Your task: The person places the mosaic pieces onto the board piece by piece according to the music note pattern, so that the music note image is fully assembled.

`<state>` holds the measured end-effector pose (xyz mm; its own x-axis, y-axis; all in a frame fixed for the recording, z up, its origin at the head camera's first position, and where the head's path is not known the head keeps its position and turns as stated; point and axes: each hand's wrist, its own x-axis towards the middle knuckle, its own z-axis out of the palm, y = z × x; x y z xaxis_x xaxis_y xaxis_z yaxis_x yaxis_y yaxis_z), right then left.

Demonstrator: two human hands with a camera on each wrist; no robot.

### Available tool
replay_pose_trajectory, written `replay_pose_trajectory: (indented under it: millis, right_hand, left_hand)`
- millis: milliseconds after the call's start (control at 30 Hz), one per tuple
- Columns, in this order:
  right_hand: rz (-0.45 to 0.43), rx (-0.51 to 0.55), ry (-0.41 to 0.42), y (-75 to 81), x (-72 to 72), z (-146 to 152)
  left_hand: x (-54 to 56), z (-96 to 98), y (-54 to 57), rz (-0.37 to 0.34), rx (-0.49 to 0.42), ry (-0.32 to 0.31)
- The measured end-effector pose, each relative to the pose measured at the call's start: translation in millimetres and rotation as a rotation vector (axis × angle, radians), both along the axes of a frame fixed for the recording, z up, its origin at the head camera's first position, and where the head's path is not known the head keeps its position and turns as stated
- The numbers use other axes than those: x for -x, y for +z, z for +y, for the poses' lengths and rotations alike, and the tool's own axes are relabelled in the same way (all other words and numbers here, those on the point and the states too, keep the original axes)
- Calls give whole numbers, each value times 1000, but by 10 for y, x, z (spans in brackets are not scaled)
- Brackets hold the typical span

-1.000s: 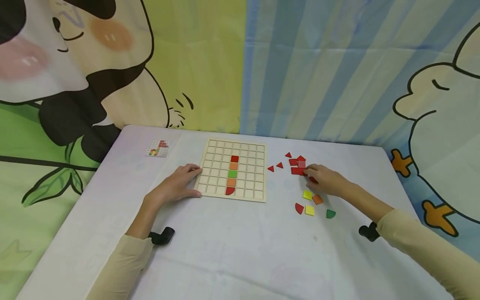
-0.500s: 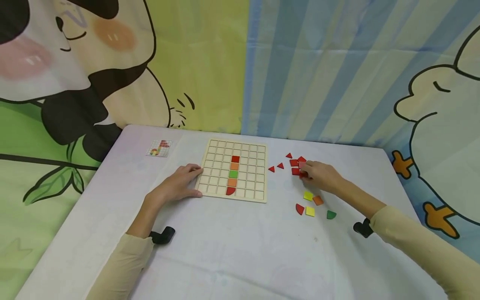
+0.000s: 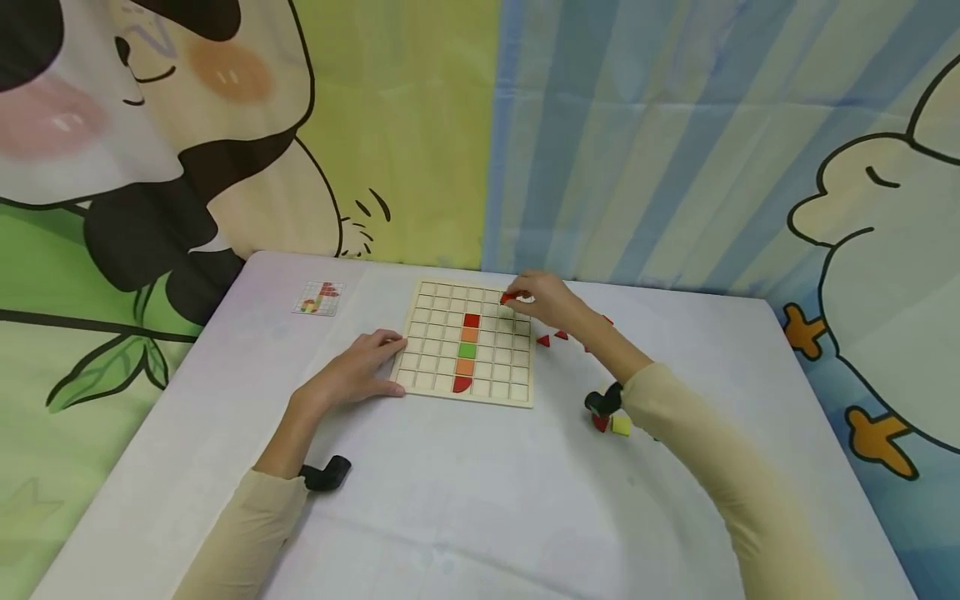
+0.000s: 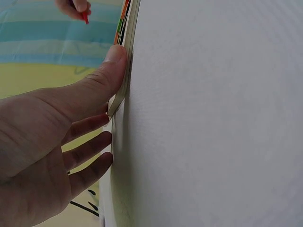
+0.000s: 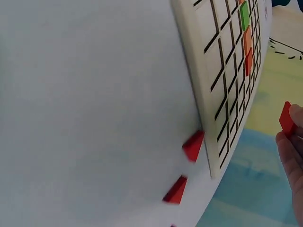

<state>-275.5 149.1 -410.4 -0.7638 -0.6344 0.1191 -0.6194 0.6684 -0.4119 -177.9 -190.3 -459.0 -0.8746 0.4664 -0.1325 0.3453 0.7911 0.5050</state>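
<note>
My left hand (image 3: 360, 367) touches the left edge of a wooden grid board (image 3: 435, 333), fingers loosely extended. In the left wrist view its thumb (image 4: 111, 68) lies along the board's side. A single column of tiles sits in the grid: a red square (image 3: 471, 320), an orange square (image 3: 469, 334), a green square (image 3: 467, 351), another orange square (image 3: 465, 367) and a red quarter circle (image 3: 462, 384). Over the board's back right part, my right hand (image 3: 551, 300) pinches a flat red tile (image 5: 286, 118) between thumb and fingers, held above the surface.
Red triangles (image 5: 194, 145) lie right of the board. Nearer the front are a red quarter circle (image 3: 600, 423) and a yellow square (image 3: 621, 426); the right arm hides other loose tiles. A small pattern card (image 3: 318, 298) lies at the back left. A printed curtain (image 3: 600, 150) hangs behind.
My right hand has picked up a red tile from the pile on the right and carried it left and back, over the board. The left hand has stayed at the board's edge.
</note>
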Motion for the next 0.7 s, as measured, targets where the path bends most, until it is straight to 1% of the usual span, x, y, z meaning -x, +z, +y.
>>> replay_pose_trajectory:
  millis: [133, 200, 300, 467, 533, 700]
  right_hand:
    - [-62, -50, 52, -132, 168, -337]
    - [-63, -85, 72, -189, 227, -457]
    - [-66, -129, 66, -248, 284, -544]
    - [-82, -186, 41, -287, 332, -609]
    - [-90, -188, 40, -298, 340, -624]
    - [-102, -174, 45, -309, 343, -640]
  left_hand:
    - [-6, -6, 0, -2, 1, 9]
    - [-8, -11, 2, 1, 6, 14]
    - [-4, 14, 5, 2, 4, 14]
    - [-12, 19, 16, 21, 7, 2]
    - [-13, 12, 15, 25, 9, -1]
    - [-7, 7, 13, 8, 17, 5]
